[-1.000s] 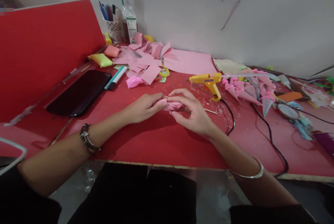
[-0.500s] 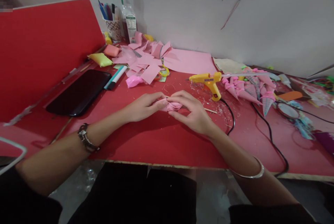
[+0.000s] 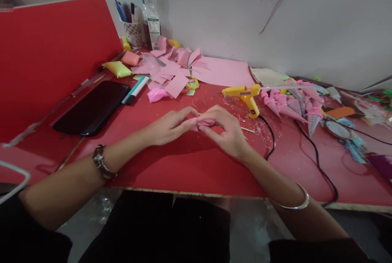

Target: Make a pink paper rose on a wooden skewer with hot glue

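Worktop (image 3: 190, 165): flat red surface, matte, littered with fine white scraps near the glue gun; the near edge shows a pale raw strip. A clear band of red runs between the hands and that edge.
Red board (image 3: 55, 54): smooth upright panel along the left side, closing off that flank.
Pink sheet (image 3: 220, 73): flat paper lying against the wall.
Phone (image 3: 92, 108): dark glossy slab, left of the hands, well apart from them.
Paper offcuts (image 3: 171, 71): loose pile of angular pink pieces behind the hands.
Glue gun (image 3: 245, 95): yellow plastic, just right of the hands; its black cord curves toward the near edge.
Left hand (image 3: 170, 126): fingers pinched narrow on the paper piece.
Right hand (image 3: 225, 130): fingers curled over the same piece from the other side.
Paper piece (image 3: 204, 123): small, pink, folded in layers, held between both hands just above the worktop centre.
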A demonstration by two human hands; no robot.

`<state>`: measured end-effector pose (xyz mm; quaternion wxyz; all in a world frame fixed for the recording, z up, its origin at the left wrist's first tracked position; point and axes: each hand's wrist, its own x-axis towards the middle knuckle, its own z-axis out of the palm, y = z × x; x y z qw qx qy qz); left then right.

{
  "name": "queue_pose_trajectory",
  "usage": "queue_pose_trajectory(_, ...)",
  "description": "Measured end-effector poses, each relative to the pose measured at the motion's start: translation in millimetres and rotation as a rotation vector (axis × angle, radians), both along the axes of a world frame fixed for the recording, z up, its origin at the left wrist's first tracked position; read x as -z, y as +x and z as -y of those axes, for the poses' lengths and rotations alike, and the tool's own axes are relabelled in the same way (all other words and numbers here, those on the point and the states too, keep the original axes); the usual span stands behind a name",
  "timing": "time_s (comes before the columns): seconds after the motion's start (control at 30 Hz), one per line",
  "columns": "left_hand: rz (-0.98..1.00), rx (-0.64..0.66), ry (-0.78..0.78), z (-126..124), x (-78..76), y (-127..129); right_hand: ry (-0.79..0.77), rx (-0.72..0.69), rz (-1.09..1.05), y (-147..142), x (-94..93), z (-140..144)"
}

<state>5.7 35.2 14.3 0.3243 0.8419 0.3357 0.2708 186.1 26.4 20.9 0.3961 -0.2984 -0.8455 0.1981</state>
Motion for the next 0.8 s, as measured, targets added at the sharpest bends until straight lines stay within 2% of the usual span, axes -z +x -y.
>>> queue_pose_trajectory(0.17,0.023,-0.019,-0.04,-0.7,0.2,2.6,0.033,0.035,0.01,-1.1,-0.6,0.4)
queue_pose_trajectory(0.43,0.036,-0.062,-0.073,-1.0,-0.4,4.5,-0.101,-0.009,-0.068,-1.6,-0.7,1.1)
queue_pose_trajectory(0.6,0.032,-0.051,-0.066,-1.0,-0.1,4.5,-0.144,-0.014,-0.088,-2.3,2.0,-0.5)
queue_pose_trajectory(0.8,0.035,0.026,-0.064,-0.1,-0.2,4.3,-0.114,0.007,-0.067,-2.7,2.5,0.0)
